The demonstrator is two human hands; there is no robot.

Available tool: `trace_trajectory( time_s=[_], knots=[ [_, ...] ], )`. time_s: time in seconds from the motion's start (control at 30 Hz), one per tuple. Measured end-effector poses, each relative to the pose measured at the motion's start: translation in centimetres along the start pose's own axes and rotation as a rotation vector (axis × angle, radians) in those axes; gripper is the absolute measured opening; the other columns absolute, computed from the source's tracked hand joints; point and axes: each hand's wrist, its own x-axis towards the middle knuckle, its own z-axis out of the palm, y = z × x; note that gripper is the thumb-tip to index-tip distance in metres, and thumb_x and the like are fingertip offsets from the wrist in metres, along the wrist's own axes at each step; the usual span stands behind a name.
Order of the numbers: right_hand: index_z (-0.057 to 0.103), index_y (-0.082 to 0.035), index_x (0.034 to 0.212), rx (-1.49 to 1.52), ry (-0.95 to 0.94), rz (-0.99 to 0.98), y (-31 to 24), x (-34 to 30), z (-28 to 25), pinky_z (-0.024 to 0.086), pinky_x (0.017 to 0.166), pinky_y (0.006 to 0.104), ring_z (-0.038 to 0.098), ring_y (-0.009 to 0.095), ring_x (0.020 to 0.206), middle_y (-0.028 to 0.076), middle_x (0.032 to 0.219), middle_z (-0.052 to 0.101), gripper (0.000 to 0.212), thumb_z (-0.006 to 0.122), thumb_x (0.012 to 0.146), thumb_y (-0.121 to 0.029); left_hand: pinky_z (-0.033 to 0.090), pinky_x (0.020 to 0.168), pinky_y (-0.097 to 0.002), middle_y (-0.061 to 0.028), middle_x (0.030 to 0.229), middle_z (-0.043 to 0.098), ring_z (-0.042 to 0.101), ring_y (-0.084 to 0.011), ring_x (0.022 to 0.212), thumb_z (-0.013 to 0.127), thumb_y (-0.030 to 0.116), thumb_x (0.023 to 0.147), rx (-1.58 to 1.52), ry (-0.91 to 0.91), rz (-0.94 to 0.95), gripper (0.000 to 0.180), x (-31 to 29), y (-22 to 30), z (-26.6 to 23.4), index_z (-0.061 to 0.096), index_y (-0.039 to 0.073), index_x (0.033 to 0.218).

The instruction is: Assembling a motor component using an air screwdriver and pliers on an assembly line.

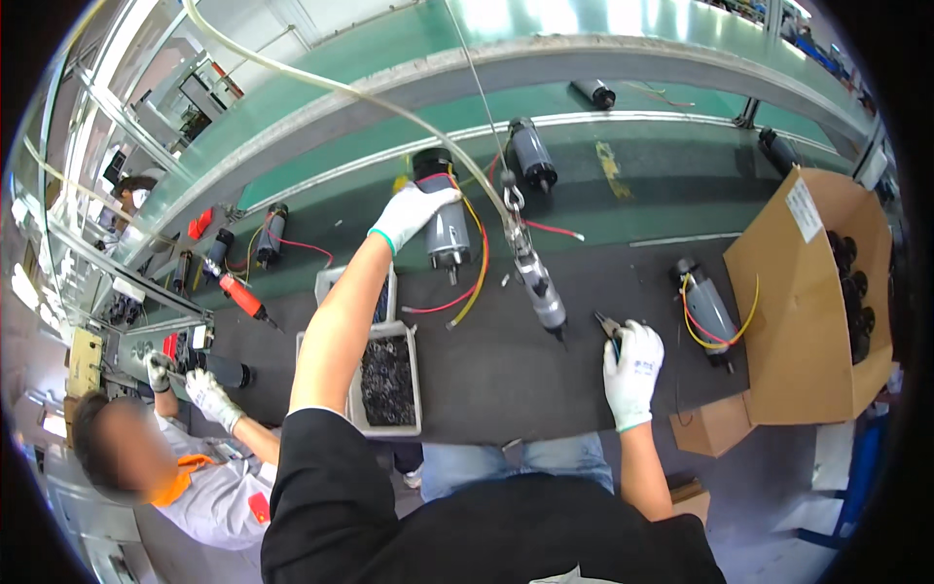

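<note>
On grey motor [448, 237]: left hand [413, 214], outstretched forward.

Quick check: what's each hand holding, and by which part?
Right hand: the pliers, by the handles, nose sticking out. Left hand: over the upper body of a grey motor; whether it truly grips cannot be told.

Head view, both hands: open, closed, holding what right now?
Left hand: on the grey motor; whether it is closed in a grip cannot be told.
Right hand: closed, holding the pliers.
</note>
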Motion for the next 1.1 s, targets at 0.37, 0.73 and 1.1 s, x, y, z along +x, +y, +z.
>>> trace_trajectory(
  time_s=[0.37, 0.73, 1.1],
  knots=[
    [0.066, -0.004, 0.116, 0.062, 0.059, -0.092, 1.3, -0.8, 1.4, 0.042, 0.113, 0.0508, 0.058, 0.039, 0.126, 0.018, 0.129, 0.066, 0.03, 0.077, 0.091, -0.015, 0.058, 0.099, -0.0439, -0.0281, 0.111, 0.076, 0.074, -0.0407, 0.112, 0.071, 0.075, 0.079, 0.588, -0.256, -0.116, 0.106, -16.5, 0.3, 10.0, 0.056, -0.008, 0.143],
    [0.056, 0.002, 0.141, 0.369, 0.076, -0.037, -1.2, -1.5, 0.1, 0.04, 0.118, 0.0478, 0.054, 0.036, 0.137, 0.019, 0.148, 0.055, 0.053, 0.075, 0.094, -0.011, 0.062, 0.075, -0.0412, -0.0226, 0.098, 0.076, 0.077, -0.0333, 0.085, 0.077, 0.036, 0.096, 0.234, 0.064, -0.14, 0.083, -36.0, -4.4, 14.7, 0.04, 0.0, 0.161],
    [0.055, 0.002, 0.144, 0.73, -0.034, 0.031, -11.4, 6.4, 3.4, 0.053, 0.096, 0.0332, 0.066, 0.018, 0.107, 0.012, 0.126, 0.067, 0.06, 0.081, 0.091, -0.01, 0.059, 0.074, -0.0289, -0.0177, 0.111, 0.078, 0.074, -0.014, 0.081, 0.087, 0.015, 0.084, -0.375, 0.195, -0.24, 0.087, -34.7, -2.9, 15.6, 0.045, -0.002, 0.159]
  ],
)
